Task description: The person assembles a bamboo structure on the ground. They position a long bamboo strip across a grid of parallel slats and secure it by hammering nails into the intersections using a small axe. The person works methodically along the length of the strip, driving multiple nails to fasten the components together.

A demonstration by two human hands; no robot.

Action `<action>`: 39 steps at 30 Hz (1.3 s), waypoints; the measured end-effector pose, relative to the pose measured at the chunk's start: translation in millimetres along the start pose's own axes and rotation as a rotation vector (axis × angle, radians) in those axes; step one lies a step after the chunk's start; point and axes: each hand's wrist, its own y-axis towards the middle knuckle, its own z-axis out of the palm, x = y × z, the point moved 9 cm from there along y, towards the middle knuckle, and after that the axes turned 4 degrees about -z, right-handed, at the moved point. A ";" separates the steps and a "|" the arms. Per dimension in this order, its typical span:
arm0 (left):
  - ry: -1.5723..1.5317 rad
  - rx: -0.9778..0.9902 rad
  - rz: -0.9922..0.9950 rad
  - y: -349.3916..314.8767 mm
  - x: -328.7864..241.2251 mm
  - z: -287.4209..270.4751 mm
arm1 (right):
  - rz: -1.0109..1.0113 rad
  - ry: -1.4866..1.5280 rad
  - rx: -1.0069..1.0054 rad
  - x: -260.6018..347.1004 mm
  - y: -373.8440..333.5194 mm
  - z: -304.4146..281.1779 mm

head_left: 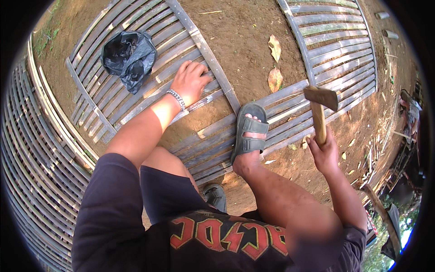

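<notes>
My right hand (pixel 325 154) grips a hatchet (pixel 320 122) by its wooden handle, with the dark metal head raised above the slats at right. On the left, my left hand (pixel 191 82) lies over a bamboo slat panel (pixel 167 61), close to its long edge strip (pixel 204 45). The fingers are bent down against the slats; what is under the fingertips is hidden. A black plastic bag (pixel 129 59) sits on the same panel beyond that hand, its mouth gaping and its contents too dark to make out.
My sandalled foot (pixel 250 133) presses on joined slats (pixel 213 140) between the two sections. Another slatted section (pixel 337 43) lies at the far right. Dry leaves (pixel 274 80) rest on brown soil (pixel 244 36). A larger slatted bamboo surface (pixel 41 172) runs along the left; clutter lies at the right rim.
</notes>
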 end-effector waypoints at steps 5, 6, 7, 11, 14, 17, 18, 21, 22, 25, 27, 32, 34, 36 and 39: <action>0.062 0.084 0.098 9.5 -0.9 -2.3 | 0.303 0.050 -0.100 -70.9 -93.3 -13.8; 0.061 0.100 0.123 10.3 -2.0 -0.7 | 0.366 0.103 -0.156 -83.3 -112.9 -8.4; 0.057 0.111 0.163 15.7 -7.3 3.8 | 0.437 0.157 -0.227 -100.9 -136.9 3.0; 0.105 0.140 0.237 25.0 -12.2 3.9 | 0.671 0.393 -0.257 -124.5 -155.1 65.6; 0.105 0.159 0.265 24.8 -11.7 6.8 | 0.636 0.414 -0.140 -108.9 -133.8 88.5; 0.081 0.122 0.285 22.6 -10.3 6.3 | 0.573 0.357 -0.012 -93.6 -115.2 89.6; 0.095 0.131 0.287 23.1 -12.0 6.4 | 0.548 0.342 0.004 -88.8 -111.3 87.1; 0.128 0.152 0.293 26.3 -16.5 5.3 | 0.496 0.342 0.033 -78.2 -107.8 88.8; 0.134 0.157 0.296 28.3 -18.2 5.6 | 0.495 0.375 0.029 -76.8 -109.0 91.5; 0.159 0.184 0.287 30.3 -16.1 13.6 | 0.524 0.418 0.044 -69.9 -110.6 96.7; 0.164 0.194 0.292 30.9 -14.8 16.4 | 0.537 0.428 0.049 -68.5 -111.8 99.3; 0.166 0.229 0.336 32.8 -17.9 13.1 | 0.546 0.423 0.033 -66.1 -113.3 98.7; 0.199 0.267 0.338 34.7 -19.1 14.5 | 0.555 0.448 0.033 -66.8 -114.7 100.5; 0.217 0.271 0.341 34.6 -19.8 16.0 | 0.562 0.472 0.032 -66.0 -115.6 101.9; 0.216 0.234 0.346 33.3 -20.2 16.2 | 0.555 0.490 0.024 -64.1 -115.7 102.8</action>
